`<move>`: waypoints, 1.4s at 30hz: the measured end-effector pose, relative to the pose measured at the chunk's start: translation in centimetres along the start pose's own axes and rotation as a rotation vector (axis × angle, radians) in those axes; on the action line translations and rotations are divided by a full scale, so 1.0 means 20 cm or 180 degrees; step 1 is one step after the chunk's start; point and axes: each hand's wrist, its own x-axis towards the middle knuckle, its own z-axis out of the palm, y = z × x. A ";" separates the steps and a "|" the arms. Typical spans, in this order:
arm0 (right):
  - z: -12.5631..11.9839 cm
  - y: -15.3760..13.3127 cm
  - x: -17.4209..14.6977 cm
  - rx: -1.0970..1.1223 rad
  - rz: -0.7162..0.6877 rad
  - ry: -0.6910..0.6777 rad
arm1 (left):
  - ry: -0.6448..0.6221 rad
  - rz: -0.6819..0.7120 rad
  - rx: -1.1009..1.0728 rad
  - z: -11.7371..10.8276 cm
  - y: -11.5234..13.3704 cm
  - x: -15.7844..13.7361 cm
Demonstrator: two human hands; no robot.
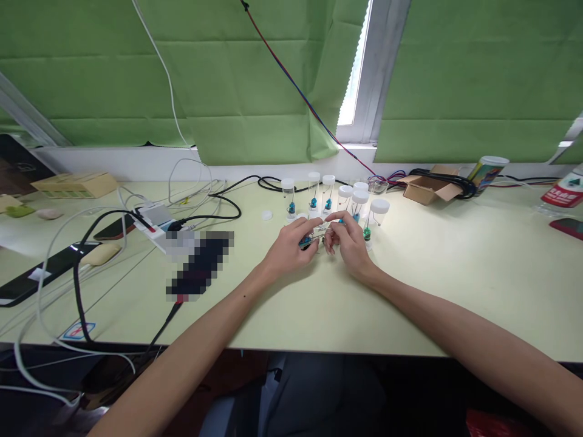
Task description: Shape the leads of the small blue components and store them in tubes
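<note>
My left hand (294, 247) is closed around a small blue-green piece (305, 241), mostly hidden by the fingers. Thin, wire-like strands show between my two hands. Close beside it, my right hand (348, 246) has its fingers curled and pinched near those strands; what sits in them is too small to make out. Just beyond both hands stand several clear vials (288, 195) with white caps and blue pieces inside. Nearest my right hand is a vial with a green piece (367, 233) in it. A loose white cap (266, 215) lies left of the group.
Left of my hands, a power strip (157, 226) sits among tangled cables, near phones and a pixelated dark object (200, 267). An open cardboard box (430, 187) with black cable and a canister (488, 174) stand at the back right. A bottle (565, 191) is far right.
</note>
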 end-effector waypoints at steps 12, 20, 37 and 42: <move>0.00 0.01 0.00 -0.0206 -0.0215 0.0080 | -0.0058 -0.0030 0.0049 0.00 0.00 0.00; 0.00 0.01 -0.02 -0.0836 -0.0468 0.0215 | -0.0125 -0.0090 0.0063 0.00 0.02 0.00; 0.01 0.02 -0.03 -0.1364 -0.0540 0.0255 | -0.0150 -0.0111 0.0051 -0.01 0.03 0.01; 0.01 0.01 -0.03 -0.1410 -0.0527 0.0249 | -0.0181 -0.0132 0.0093 -0.01 0.03 0.01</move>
